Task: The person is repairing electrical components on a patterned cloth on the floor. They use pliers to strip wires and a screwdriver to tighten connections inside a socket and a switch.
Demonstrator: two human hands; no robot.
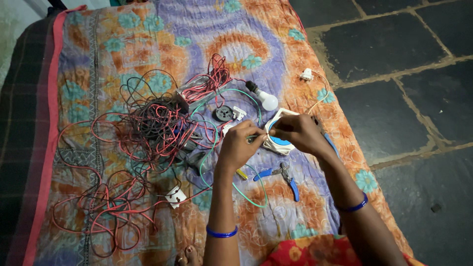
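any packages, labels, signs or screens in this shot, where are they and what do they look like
No packages, labels, signs or screens show. On the patterned cloth there are only loose parts: a tangle of red and black wires, a white bulb, blue-handled pliers, and the white and blue fitting that the left hand and right hand hold.

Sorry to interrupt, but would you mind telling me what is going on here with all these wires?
A person sits over a patterned cloth spread on the floor, both hands on a white electrical fitting with a blue centre. The right hand steadies it while the left hand works a green wire at its edge. Blue-handled pliers lie just below, a white bulb just above, and a tangle of red and black wires lies to the left.
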